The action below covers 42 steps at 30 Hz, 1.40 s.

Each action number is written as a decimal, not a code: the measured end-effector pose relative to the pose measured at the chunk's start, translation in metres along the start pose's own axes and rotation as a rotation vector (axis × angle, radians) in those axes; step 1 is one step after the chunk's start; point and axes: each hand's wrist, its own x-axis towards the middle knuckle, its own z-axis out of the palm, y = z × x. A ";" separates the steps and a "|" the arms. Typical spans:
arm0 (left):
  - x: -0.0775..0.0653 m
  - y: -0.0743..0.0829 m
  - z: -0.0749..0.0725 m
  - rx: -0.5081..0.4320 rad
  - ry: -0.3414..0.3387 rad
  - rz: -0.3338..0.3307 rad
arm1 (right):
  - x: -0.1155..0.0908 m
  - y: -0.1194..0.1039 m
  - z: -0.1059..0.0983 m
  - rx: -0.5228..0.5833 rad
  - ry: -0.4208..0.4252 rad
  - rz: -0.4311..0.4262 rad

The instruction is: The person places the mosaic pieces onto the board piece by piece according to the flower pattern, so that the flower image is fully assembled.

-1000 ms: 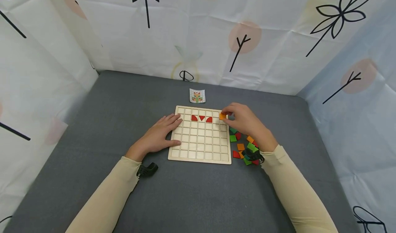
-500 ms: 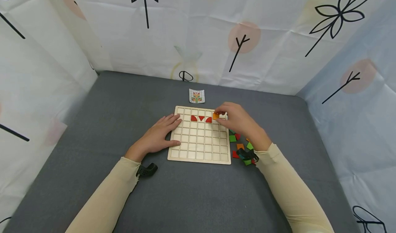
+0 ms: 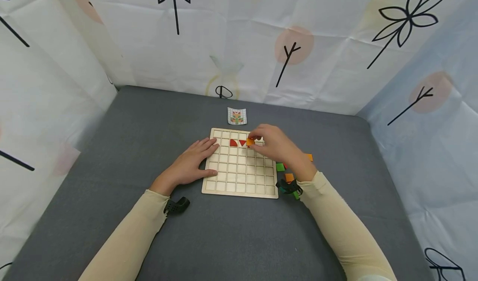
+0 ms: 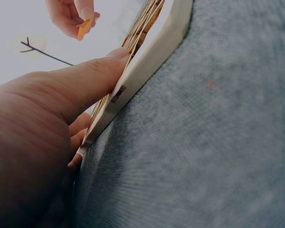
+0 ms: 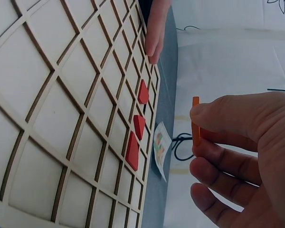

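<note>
A wooden grid board lies on the grey table. My left hand rests along its left edge with the fingers extended, and in the left wrist view the thumb lies over the rim. Between thumb and fingertips, my right hand pinches an orange square tile. It is held above the upper rows of the board, seen edge-on in the right wrist view. Two red quarter-round pieces sit in one row of cells with a red triangle between them. In the head view the tile partly covers the right one.
Beyond the board lies a small card with a coloured grid picture. Loose tiles, among them a green one and an orange one, lie right of the board, partly hidden under my right forearm. Printed cloth surrounds the table.
My right hand has moved left across the top of the board with the orange tile, from the right edge to over the right red piece. The left hand has stayed put.
</note>
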 end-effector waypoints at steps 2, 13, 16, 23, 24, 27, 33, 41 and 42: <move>0.000 0.000 0.000 0.002 -0.001 -0.001 | 0.002 -0.001 0.002 0.003 -0.004 0.005; 0.000 -0.002 0.000 0.008 -0.001 -0.005 | 0.009 -0.006 0.013 0.027 -0.017 0.022; 0.000 -0.003 0.000 0.008 0.003 -0.003 | 0.012 -0.007 0.015 0.033 -0.014 -0.001; 0.002 -0.005 0.002 0.008 -0.006 -0.002 | 0.015 -0.009 0.021 0.052 -0.031 -0.016; 0.002 -0.005 0.002 0.006 -0.008 -0.003 | 0.016 -0.009 0.022 0.051 -0.034 -0.016; 0.002 -0.005 0.002 0.001 -0.011 -0.004 | 0.018 -0.009 0.025 0.052 -0.035 -0.028; 0.003 -0.006 0.002 0.001 -0.008 -0.002 | 0.024 -0.011 0.030 0.049 -0.034 -0.048; 0.003 -0.007 0.001 0.001 -0.011 0.003 | 0.029 -0.015 0.037 0.018 -0.066 -0.029; 0.003 -0.007 0.001 0.000 -0.008 0.007 | 0.029 -0.016 0.038 0.010 -0.070 -0.026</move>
